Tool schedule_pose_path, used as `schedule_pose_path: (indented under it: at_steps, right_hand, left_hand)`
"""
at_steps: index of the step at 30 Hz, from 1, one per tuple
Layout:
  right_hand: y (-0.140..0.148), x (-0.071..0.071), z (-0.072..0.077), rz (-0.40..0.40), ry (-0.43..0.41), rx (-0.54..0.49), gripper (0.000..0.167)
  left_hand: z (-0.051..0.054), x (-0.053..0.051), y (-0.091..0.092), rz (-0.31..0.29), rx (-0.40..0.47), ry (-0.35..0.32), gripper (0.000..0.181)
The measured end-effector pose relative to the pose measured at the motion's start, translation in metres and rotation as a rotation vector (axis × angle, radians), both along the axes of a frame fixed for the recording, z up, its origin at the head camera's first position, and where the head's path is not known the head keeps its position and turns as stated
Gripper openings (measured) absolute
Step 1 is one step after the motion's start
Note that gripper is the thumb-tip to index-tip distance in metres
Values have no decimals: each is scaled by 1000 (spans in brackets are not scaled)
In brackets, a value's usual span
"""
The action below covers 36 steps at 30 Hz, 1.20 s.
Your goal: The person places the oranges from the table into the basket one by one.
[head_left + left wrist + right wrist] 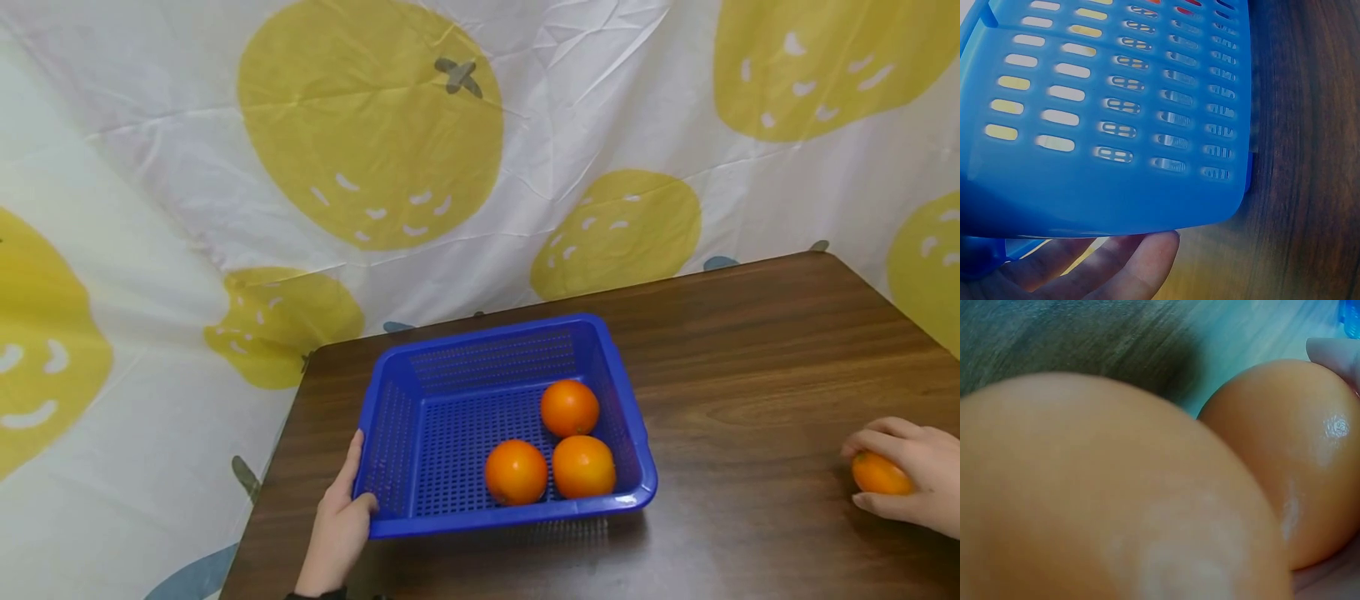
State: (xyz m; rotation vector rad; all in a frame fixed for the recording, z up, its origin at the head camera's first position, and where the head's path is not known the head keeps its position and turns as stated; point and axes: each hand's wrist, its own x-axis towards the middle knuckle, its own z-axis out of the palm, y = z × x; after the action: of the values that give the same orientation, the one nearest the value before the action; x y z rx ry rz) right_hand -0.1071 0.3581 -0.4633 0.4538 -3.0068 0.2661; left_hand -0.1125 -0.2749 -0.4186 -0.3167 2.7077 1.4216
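while the right hand (pixel 922 467) curves over an orange (pixel 879 473) at the right side of the surface (pixel 735 450), its fingers are bent partway in, thumb opposite, gripping the fruit. it is round and smooth, bright orange from above, duller and tan from the right wrist, with small shiny highlights. two oranges show in that close view (the nearer is blurred and fills much of it), though the head view shows one by this hand. three more sit in the right part of the one basket (pixel 465 522): glossy, two side by side along the near wall, one behind them. that makes at least five. the left hand (pixel 339 521) grips the blue, slotted basket near its left near corner, fingers curled round the rim with little gap.
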Motion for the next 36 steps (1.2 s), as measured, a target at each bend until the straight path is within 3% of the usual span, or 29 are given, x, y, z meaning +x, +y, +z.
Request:
schedule_pose_path:
  at_steps: [9, 15, 28, 31, 36]
  right_hand:
    - [-4, -1, -1, 59, 131, -32, 50]
    - [-10, -8, 10, 77, 92, -16, 49]
    - [-34, -19, 37, 187, 226, -38, 50]
    - [-41, -22, 45, 197, 190, -38, 48]
    - [-54, -28, 59, 174, 35, -23, 41]
  left_hand:
    - [0, 1, -1, -7, -7, 18, 95]
    - [0, 0, -1, -12, -9, 17, 94]
    - [0, -1, 0, -19, -8, 24, 93]
    - [2, 0, 2, -15, 4, 16, 93]
    - [2, 0, 1, -16, 11, 19, 93]
